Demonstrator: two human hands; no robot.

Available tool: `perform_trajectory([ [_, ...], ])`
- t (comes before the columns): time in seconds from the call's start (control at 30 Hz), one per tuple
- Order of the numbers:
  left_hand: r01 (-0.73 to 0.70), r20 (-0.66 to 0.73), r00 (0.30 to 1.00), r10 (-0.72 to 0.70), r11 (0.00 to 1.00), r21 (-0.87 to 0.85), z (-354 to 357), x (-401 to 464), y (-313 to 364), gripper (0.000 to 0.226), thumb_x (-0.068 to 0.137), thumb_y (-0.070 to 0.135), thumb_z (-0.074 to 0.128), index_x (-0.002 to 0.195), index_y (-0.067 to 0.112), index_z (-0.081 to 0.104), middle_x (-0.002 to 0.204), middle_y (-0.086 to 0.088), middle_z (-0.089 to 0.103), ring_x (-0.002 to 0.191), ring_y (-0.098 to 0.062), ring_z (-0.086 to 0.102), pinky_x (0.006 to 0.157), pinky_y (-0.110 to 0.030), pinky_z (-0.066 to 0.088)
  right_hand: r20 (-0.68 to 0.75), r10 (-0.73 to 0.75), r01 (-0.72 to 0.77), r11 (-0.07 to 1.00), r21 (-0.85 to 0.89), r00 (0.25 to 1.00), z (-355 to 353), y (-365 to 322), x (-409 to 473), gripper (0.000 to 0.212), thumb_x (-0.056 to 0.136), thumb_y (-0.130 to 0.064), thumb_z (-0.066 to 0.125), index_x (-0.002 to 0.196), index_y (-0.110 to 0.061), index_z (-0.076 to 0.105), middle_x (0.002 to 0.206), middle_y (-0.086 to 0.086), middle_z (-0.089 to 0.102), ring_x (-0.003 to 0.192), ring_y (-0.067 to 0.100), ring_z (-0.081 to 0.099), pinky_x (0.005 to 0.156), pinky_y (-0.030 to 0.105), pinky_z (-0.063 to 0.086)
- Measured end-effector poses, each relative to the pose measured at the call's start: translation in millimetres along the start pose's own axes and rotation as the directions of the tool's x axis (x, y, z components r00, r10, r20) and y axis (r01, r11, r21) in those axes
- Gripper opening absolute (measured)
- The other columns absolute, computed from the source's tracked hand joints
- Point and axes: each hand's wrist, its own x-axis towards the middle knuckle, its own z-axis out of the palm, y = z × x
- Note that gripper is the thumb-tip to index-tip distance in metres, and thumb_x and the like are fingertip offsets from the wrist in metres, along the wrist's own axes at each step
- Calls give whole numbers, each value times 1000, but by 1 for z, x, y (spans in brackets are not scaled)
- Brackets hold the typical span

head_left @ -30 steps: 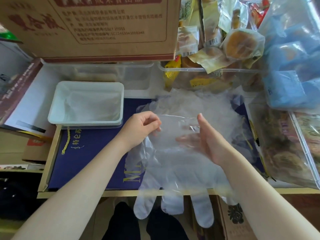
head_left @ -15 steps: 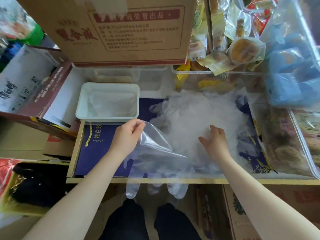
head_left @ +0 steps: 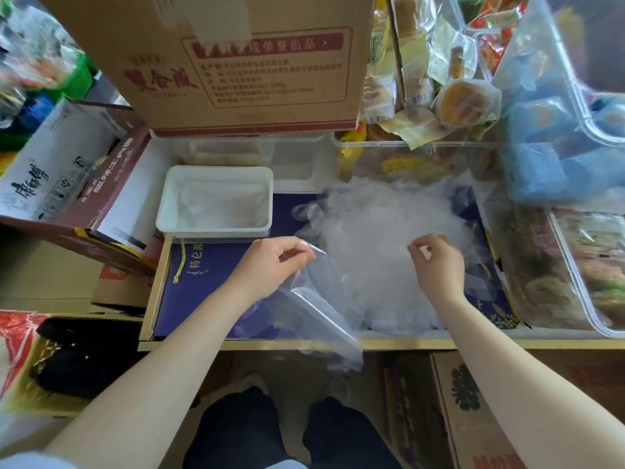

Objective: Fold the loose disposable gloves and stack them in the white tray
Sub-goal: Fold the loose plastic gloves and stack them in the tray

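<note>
So the glove (head_left: 314, 299) in play is a clear floppy one, pinched at its top edge by the left hand (head_left: 270, 269), fingers curled round the plastic, and it droops down from that hand past the front edge of the wooden tray (head_left: 152, 282) toward the person's knees. Just right of it sits the pile of loose gloves (head_left: 382, 238), a cloudy heap on the dark blue box lid (head_left: 203, 292). The right hand (head_left: 436, 262) rests on top of that pile with fingers curled in, nipping a bit of the film between thumb and fingertips. The white tray (head_left: 216, 228) is just beyond the left hand, touching nothing the hands hold, with some see-through plastic already lying in it. Further back there's a big cardboard box (head_left: 243, 62), and past the right hand a clear tub (head_left: 406, 157) of wrapped snacks, plus blue packets (head_left: 558, 164) off to the far right.
</note>
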Motion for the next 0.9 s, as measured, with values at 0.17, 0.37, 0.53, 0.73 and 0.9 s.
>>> perform_trajectory([
  [0.17, -233, 57, 970, 237, 970, -70, 12, 8, 23, 11, 87, 18, 64, 83, 27, 70, 103, 15, 59, 96, 2, 55, 83, -14, 43, 89, -6, -31, 911, 411, 996, -39, -25, -4, 11, 92, -15, 57, 84, -13, 49, 80, -1, 62, 72, 8, 56, 65, 24, 40],
  [0.37, -266, 158, 942, 295, 947, -182, 21, 12, 62, 8, 82, 27, 66, 83, 24, 73, 141, 19, 35, 124, 12, 36, 97, -4, 27, 122, -61, -37, 744, 668, 991, -76, -60, -24, 12, 88, -2, 59, 87, -9, 50, 70, 3, 63, 54, 10, 57, 58, 24, 49],
  [0.53, -277, 229, 906, 355, 909, -312, 26, -2, 74, 14, 75, 29, 66, 85, 23, 75, 136, 18, 46, 123, -1, 48, 102, -25, 42, 176, 151, -231, 568, 790, 973, -97, -73, -30, 22, 85, -4, 64, 100, -9, 49, 76, 3, 59, 51, 5, 56, 50, 19, 48],
  [0.73, -236, 340, 856, 390, 879, -415, 18, -16, 90, 11, 74, 27, 70, 83, 26, 77, 149, 13, 34, 132, -1, 37, 108, -29, 35, 283, 205, -348, 485, 802, 937, -113, -71, -31, 43, 84, -8, 68, 124, -5, 51, 103, 13, 65, 72, 12, 65, 55, 18, 54],
  [0.9, -335, 471, 739, 482, 869, -364, 16, -28, 96, 7, 77, 24, 75, 82, 27, 77, 156, 15, 12, 140, 7, 10, 108, -16, 21, 216, 257, -319, 487, 813, 942, -121, -66, -32, 16, 87, -9, 64, 102, -2, 64, 76, 6, 62, 58, 10, 56, 50, 16, 47],
])
